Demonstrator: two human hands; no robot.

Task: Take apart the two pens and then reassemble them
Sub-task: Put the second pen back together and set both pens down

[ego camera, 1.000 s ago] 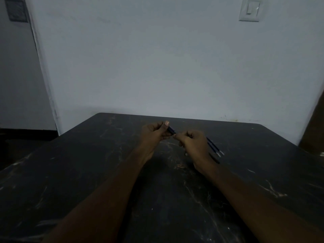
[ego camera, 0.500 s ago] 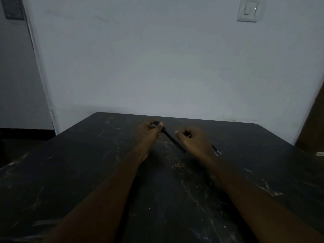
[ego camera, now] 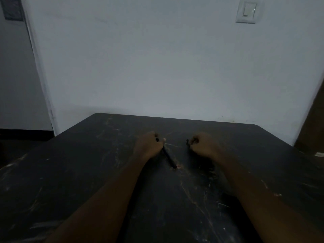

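Note:
My left hand (ego camera: 148, 145) grips a dark pen barrel (ego camera: 168, 158) that slants down and to the right, its lower end touching or just above the black table (ego camera: 87, 163). My right hand (ego camera: 204, 145) is curled round a small dark pen part (ego camera: 188, 142) that sticks out a little on its left side. The two hands are apart, with a gap of table between them. The second pen seen earlier behind my right hand is hidden now.
The dark scratched table meets a white wall at its far edge. A light switch (ego camera: 247, 12) sits high on the wall at the right. A brown door or panel (ego camera: 313, 123) stands at the right edge.
My hands have pulled apart. The pen held between them has separated: the long barrel stays in my left hand and a small piece went off to the right with my right hand.

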